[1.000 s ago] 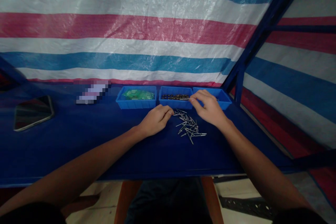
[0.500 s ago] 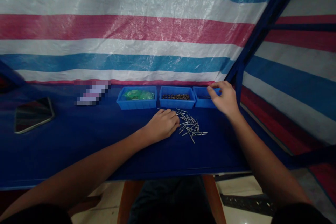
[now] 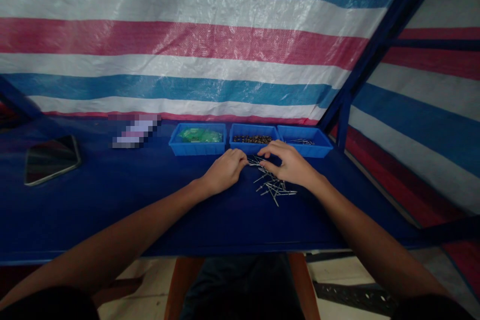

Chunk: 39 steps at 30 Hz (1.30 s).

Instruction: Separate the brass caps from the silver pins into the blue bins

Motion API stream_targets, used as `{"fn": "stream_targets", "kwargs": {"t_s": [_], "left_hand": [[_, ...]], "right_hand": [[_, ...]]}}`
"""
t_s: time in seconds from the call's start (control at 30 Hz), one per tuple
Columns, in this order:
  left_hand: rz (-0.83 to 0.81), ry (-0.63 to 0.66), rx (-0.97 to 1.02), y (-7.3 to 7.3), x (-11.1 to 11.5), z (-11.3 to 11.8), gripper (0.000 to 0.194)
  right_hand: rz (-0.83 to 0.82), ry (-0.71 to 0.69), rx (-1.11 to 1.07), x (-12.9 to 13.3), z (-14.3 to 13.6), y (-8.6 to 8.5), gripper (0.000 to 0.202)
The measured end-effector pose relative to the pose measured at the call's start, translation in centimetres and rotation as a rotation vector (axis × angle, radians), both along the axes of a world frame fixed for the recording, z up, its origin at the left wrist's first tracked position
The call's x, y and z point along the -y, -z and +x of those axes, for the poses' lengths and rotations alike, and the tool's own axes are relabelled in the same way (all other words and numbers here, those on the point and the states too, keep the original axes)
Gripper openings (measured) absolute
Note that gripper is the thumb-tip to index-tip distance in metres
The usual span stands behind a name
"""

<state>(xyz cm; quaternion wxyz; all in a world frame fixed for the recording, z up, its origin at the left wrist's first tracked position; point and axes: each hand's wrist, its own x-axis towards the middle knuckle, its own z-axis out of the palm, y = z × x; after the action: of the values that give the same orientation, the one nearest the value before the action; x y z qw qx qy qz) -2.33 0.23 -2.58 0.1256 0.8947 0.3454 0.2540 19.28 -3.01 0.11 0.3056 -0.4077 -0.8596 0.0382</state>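
A loose pile of thin silver blind rivets [image 3: 275, 189] lies on the blue table in front of me. My left hand [image 3: 225, 170] is at the pile's left edge, its fingers pinched together on a rivet, mostly hidden by the fingertips. Over the pile's upper right side is my right hand [image 3: 288, 164], thumb and fingers apart with nothing visible between them. It covers part of the pile. Behind it stands the right blue bin [image 3: 317, 150], with a few similar thin metal pieces [image 3: 302, 141] inside.
The middle blue bin [image 3: 249, 147] holds small brownish metal parts, and the left blue bin [image 3: 198, 149] green plastic packets. A phone [image 3: 52, 160] lies on the table [image 3: 123, 185] at left, near a blurred-out item [image 3: 135, 131]. Striped sheeting [image 3: 187, 35] hangs behind; a blue frame post [image 3: 342, 120] stands right.
My right hand has come from above the right bin down and left to the rivet pile, uncovering that bin. My left hand has shifted slightly left and its fingers are pinched.
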Motion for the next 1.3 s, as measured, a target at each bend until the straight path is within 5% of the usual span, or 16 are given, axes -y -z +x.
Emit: {"fn": "stream_targets", "kwargs": {"t_s": [0.47,0.83,1.3], "left_hand": [[-0.062,0.009,0.201,0.00,0.13,0.12,0.016],[-0.016,0.047,0.151,-0.06,0.45,-0.04,0.008],[-0.004,0.040,0.073,-0.51,0.86,0.10,0.027]], "right_hand": [[0.051,0.038,0.034,0.41,-0.63,-0.34,0.013],[0.021,0.049,0.004,0.58,-0.92,-0.45,0.019],[0.032,-0.014,-0.023,0.59,-0.78,-0.50,0.014]]}}
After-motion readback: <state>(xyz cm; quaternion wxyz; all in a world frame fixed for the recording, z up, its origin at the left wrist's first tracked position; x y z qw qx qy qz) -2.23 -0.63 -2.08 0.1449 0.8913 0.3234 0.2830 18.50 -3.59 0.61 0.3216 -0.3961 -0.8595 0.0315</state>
